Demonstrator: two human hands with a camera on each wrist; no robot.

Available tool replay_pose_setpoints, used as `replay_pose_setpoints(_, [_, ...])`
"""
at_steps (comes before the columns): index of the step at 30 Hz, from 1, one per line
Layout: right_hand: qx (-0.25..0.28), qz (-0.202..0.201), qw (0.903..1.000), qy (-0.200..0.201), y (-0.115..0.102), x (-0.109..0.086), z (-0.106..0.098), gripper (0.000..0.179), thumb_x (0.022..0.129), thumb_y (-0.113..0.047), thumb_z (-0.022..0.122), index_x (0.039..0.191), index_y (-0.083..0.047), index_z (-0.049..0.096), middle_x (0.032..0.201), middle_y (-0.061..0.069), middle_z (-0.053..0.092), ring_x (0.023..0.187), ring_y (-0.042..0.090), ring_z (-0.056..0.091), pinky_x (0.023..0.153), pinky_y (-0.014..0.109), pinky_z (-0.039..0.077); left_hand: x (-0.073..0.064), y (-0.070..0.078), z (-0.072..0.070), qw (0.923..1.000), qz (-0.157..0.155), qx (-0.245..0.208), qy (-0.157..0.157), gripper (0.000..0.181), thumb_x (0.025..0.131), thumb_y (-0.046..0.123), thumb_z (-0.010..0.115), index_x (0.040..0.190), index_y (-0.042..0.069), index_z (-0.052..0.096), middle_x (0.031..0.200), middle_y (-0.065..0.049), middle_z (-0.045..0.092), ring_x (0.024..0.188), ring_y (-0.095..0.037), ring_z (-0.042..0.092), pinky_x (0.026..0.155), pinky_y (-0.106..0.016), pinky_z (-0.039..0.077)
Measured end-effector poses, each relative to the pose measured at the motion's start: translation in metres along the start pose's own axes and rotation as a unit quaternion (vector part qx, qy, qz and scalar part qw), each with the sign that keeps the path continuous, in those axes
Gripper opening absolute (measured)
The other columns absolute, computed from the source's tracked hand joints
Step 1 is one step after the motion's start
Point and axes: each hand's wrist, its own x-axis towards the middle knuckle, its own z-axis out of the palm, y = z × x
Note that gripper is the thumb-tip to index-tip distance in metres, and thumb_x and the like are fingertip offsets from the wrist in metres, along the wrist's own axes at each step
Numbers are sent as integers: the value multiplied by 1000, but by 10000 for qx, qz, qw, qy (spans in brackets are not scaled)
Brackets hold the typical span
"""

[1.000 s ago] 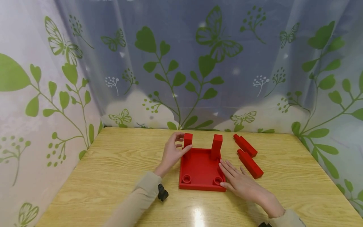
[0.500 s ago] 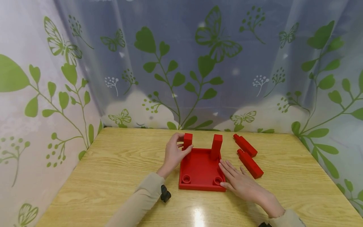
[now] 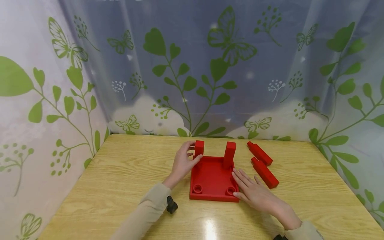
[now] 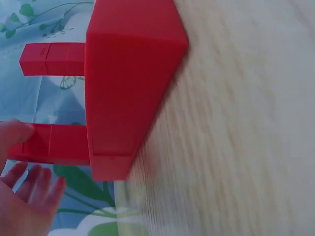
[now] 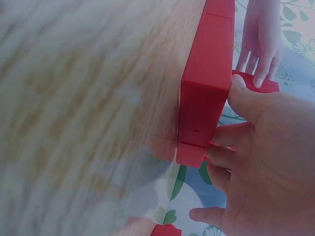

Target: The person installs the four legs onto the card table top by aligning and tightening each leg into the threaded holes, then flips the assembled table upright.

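Note:
A red square tray-like base (image 3: 212,175) with a raised rim lies on the table. Two red square legs stand upright at its far corners, a left leg (image 3: 199,148) and a right leg (image 3: 229,153). Round sockets (image 3: 197,189) show at the two near corners. My left hand (image 3: 183,163) holds the left leg between thumb and fingers; in the left wrist view its thumb (image 4: 19,132) lies on that leg. My right hand (image 3: 255,193) rests against the base's right wall with fingers extended, thumb at the near right corner.
Two loose red legs with narrow pegged ends, a farther one (image 3: 260,154) and a nearer one (image 3: 265,173), lie to the right of the base on the wooden table (image 3: 120,173). A patterned curtain (image 3: 192,83) hangs behind and at both sides.
My left hand and wrist shift slightly right, then back left, around the left leg. The right hand, the base and the loose legs stay in place.

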Motion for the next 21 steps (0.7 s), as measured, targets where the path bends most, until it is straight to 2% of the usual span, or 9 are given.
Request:
replay_pose_setpoints(4, [39, -29, 10000, 7, -2, 0, -1, 75, 105, -46, 50, 158, 1, 28, 167, 19, 21, 152, 42, 19, 112, 76, 15, -7, -2, -9, 9984, 95, 437, -355, 52, 95, 7, 69, 144, 0, 51, 140, -16, 58, 122, -34, 60, 99, -46, 53])
replay_pose_setpoints(8, [45, -28, 10000, 16, -2, 0, -1, 74, 105, -46, 50, 158, 1, 28, 167, 19, 21, 152, 42, 19, 112, 76, 15, -17, -3, -18, 9915, 344, 1000, -759, 55, 99, 9, 65, 148, -4, 45, 147, -18, 52, 129, -36, 54, 106, -50, 47])
replay_pose_setpoints(16, [-42, -20, 10000, 71, -1, 0, 1, 74, 104, -45, 51, 158, 0, 28, 167, 17, 21, 152, 41, 20, 113, 75, 17, -33, -4, -35, 9662, 983, 1813, -1546, 56, 101, 10, 62, 149, -7, 41, 152, -23, 47, 139, -41, 45, 115, -53, 36])
replay_pose_setpoints(21, [-24, -36, 9999, 91, -1, 0, 1, 74, 104, -46, 51, 158, 0, 29, 166, 18, 21, 152, 42, 20, 112, 75, 16, -43, -4, -42, 9513, 959, 2128, -2015, 60, 103, 18, 60, 154, -3, 37, 157, -21, 40, 144, -42, 38, 118, -54, 31])
